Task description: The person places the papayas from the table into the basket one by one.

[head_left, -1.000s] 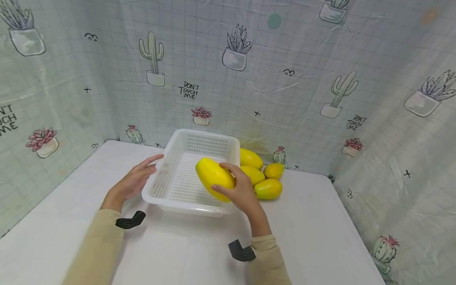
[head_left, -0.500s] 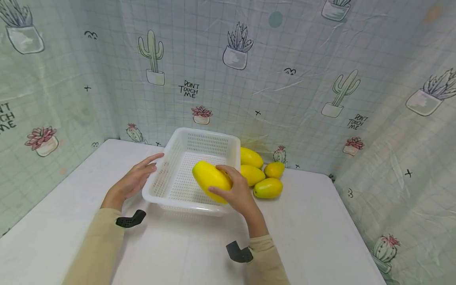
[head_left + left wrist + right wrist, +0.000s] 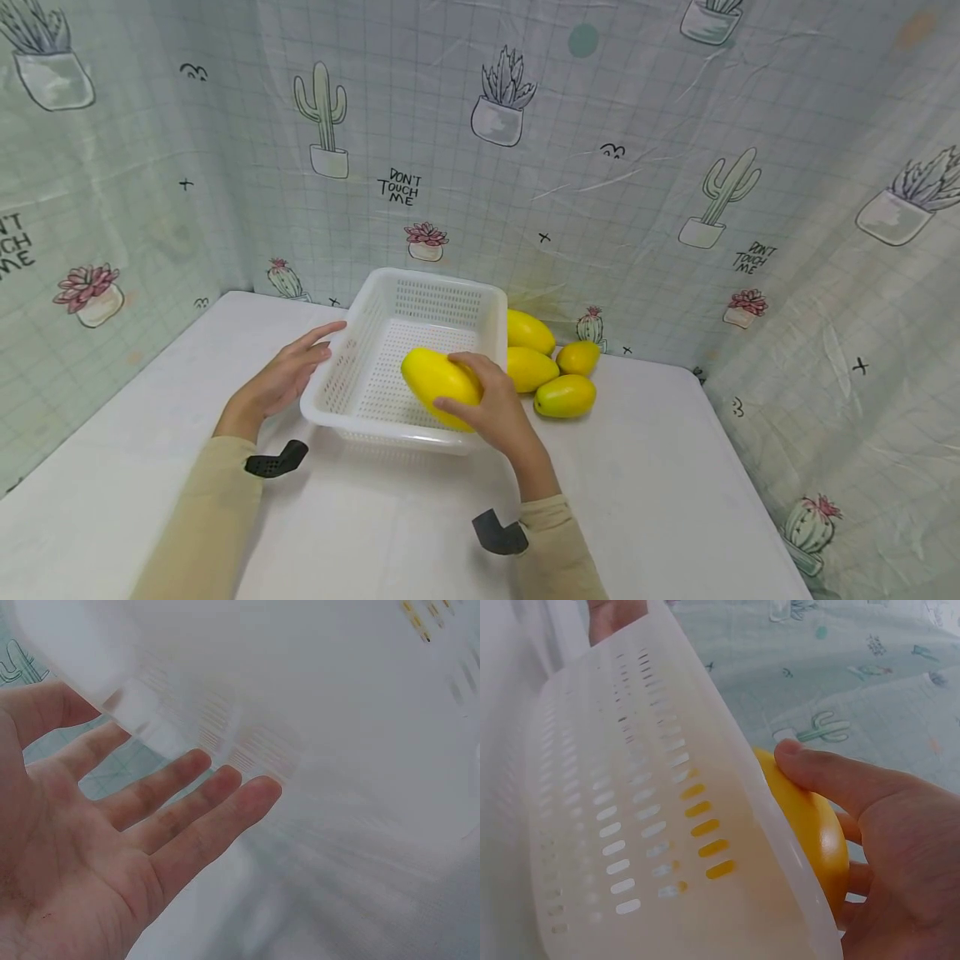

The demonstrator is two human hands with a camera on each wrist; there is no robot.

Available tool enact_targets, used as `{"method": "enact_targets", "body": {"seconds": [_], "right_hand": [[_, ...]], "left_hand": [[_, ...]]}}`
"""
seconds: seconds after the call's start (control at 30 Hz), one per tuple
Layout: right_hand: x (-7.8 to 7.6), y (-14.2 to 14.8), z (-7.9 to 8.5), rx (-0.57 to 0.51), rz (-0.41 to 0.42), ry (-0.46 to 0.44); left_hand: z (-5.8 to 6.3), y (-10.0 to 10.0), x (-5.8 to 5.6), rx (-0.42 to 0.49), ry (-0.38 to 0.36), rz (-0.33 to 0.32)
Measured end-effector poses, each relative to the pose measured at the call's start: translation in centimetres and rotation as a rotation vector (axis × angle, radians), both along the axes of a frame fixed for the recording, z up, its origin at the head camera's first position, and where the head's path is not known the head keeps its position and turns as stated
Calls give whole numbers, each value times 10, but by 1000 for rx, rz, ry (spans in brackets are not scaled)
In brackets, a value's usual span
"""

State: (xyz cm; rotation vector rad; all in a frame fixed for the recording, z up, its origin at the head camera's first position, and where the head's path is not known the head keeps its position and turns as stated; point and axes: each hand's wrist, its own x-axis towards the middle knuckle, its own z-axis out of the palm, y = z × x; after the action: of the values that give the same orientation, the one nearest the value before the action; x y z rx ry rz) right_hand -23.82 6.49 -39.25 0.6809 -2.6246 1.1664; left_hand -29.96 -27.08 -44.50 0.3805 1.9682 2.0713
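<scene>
My right hand (image 3: 491,407) grips a large yellow mango (image 3: 441,385), thumb on the near side and fingers over the far side. The mango hangs tilted within the front right part of a white perforated plastic basket (image 3: 330,408). In the right wrist view, yellow shows through the slots of the basket wall (image 3: 615,825), and the mango (image 3: 821,832) rises above its rim. My left hand (image 3: 281,383) is at the basket's left side, its fingers extended. The left wrist view shows those fingertips (image 3: 259,795) right at the slotted wall.
Several more yellow mangoes (image 3: 566,396) lie on the white table (image 3: 637,500) against the basket's right side, some partly hidden by it. A cactus-print curtain (image 3: 450,125) stands behind and along both sides of the table.
My right hand has carried the mango left and lower into the basket, toward its front. The left hand and the basket have stayed in place.
</scene>
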Motion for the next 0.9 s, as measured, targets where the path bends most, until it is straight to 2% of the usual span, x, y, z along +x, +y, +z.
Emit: {"method": "enact_targets", "body": {"seconds": [0.3,0.5,0.7,0.9], "right_hand": [[1,-1,-3,-13,21,-54],[1,-1,-3,-25,-2,-66],[1,-1,-2,-30,-19,-62],[1,1,0,-33,-31,-68]], "left_hand": [[2,0,2,-18,3,-7],[8,4,8,-64,-16,31],[0,2,2,-74,-28,51],[-2,0,0,-84,-25,54]]}}
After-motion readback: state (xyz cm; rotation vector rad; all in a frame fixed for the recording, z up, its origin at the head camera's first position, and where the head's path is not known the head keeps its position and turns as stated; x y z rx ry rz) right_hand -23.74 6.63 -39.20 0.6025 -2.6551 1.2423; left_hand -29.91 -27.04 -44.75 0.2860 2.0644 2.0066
